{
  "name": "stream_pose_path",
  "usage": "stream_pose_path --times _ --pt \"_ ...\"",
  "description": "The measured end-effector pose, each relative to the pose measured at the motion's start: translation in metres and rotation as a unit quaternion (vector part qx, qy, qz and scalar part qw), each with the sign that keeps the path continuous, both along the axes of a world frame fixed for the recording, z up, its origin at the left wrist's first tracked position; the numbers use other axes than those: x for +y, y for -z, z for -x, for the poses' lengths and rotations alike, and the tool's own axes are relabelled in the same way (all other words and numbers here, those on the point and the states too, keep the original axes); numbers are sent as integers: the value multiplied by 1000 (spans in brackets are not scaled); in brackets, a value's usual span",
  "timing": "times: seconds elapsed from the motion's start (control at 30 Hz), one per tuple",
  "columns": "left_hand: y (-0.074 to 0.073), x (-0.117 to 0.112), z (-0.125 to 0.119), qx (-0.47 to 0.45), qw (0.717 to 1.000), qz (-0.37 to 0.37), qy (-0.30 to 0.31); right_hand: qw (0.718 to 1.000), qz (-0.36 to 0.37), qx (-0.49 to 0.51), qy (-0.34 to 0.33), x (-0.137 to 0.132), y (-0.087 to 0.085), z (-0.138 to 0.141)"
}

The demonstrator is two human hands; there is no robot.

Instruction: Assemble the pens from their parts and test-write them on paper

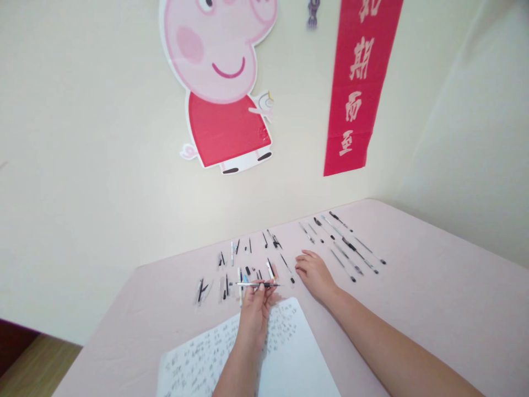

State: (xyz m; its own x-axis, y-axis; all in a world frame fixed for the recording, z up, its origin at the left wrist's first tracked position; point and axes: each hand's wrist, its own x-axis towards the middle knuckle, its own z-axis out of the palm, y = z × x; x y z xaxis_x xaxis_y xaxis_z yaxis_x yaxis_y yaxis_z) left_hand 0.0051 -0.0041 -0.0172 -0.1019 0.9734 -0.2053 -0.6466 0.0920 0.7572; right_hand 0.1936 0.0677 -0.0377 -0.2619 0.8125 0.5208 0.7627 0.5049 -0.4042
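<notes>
My left hand [256, 311] is closed, palm turned up, around a slim pen [244, 284] with a dark grip section. The pen lies nearly level across the fingers, its thin tip pointing right. Below that hand is a sheet of paper [303, 353] covered partly with handwriting. My right hand [314, 274] rests on the pink tabletop [430, 309], fingers stretched out to the left and holding nothing. Just left of its fingers lies a thin black refill [286, 267].
Several pen parts, including a white barrel [232, 253] and a black refill [227, 285], lie in small groups on the left. Several pens [359, 255] lie in slanted rows at the right. A cartoon pig cutout [227, 127] and a red banner [355, 94] hang on the wall behind.
</notes>
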Motion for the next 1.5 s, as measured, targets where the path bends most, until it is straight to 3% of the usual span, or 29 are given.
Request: stream_pose_path --times 0.23,0.43,0.63,0.87,1.5 --pt "2 1 1 -5 1000 -9 -8 998 -24 50 -11 -13 -10 9" --pt "4 3 2 -3 1000 -17 -25 992 -27 86 -84 -31 -22 23" --pt "6 4 4 1 999 -38 -35 986 -11 105 -130 -34 -21 30" --pt "6 3 4 1 999 -34 -32 985 25 106 -136 -38 -24 32" --pt "1 -1 0 28 999 -25 3 980 22 131 -148 -41 -23 35"
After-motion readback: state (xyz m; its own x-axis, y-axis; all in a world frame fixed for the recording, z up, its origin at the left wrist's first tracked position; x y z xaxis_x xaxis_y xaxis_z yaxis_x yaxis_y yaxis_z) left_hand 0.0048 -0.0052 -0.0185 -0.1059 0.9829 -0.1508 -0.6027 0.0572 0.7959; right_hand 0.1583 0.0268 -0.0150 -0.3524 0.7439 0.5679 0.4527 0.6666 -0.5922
